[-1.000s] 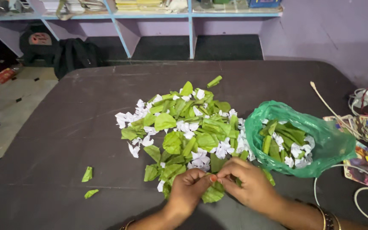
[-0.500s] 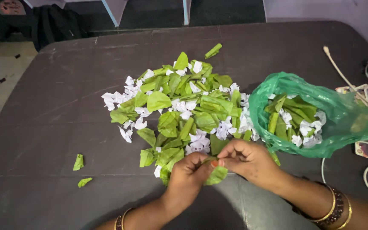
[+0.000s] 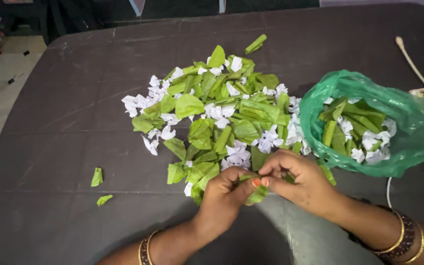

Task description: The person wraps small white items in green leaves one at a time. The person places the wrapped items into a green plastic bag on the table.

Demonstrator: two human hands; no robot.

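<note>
hands: left hand (image 3: 226, 194) and right hand (image 3: 298, 179) both pinching one green leaf (image 3: 257, 193) between fingertips, just at the near edge of the pile (image 3: 217, 118) | pile: one heap of leaves and white flowers on the dark worktop (image 3: 65, 127), too many to count | bag (image 3: 369, 122): one, green, right of the pile, open | scraps (image 3: 100, 186): two loose leaf bits to the left
</note>
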